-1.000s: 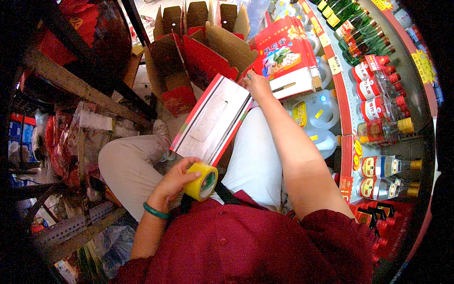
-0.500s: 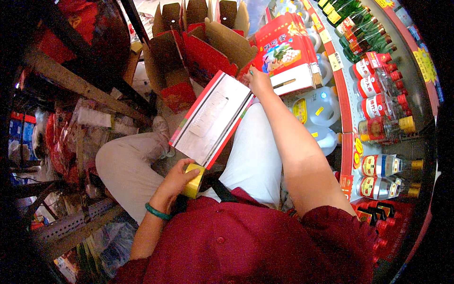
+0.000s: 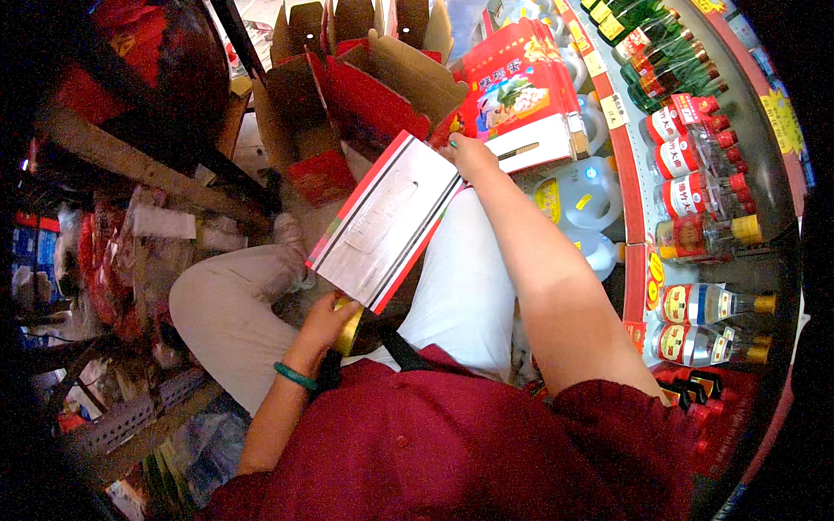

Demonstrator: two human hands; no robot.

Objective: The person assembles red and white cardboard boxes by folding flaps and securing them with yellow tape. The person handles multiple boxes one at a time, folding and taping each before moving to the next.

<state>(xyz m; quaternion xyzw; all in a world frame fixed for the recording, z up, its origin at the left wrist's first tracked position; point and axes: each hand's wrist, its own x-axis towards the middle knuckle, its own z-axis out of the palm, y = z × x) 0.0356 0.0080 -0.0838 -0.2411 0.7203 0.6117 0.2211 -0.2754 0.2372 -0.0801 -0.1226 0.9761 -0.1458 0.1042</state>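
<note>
A carton [image 3: 382,221] with a white face, dark stripes and red edges lies tilted over my lap. At its far right corner my right hand [image 3: 473,159] is closed on the edge, fingertips partly hidden. A roll of yellow tape [image 3: 350,332] is gripped by my left hand [image 3: 326,323], right at the carton's near corner. The carton covers part of the roll, and whether any tape sticks to the cardboard I cannot tell. A green bangle [image 3: 295,376] circles my left wrist.
Several opened red cartons [image 3: 387,87] stand ahead of my knees. Beside them is a stack of flat red cartons [image 3: 517,87]. Clear plastic jugs [image 3: 578,195] and shelves of bottles [image 3: 686,187] line the right. A metal rack [image 3: 156,412] stands left.
My left hand has moved slightly up and left with the tape roll, which now shows less beside the carton. The right hand keeps its hold, and the view has shifted a little.
</note>
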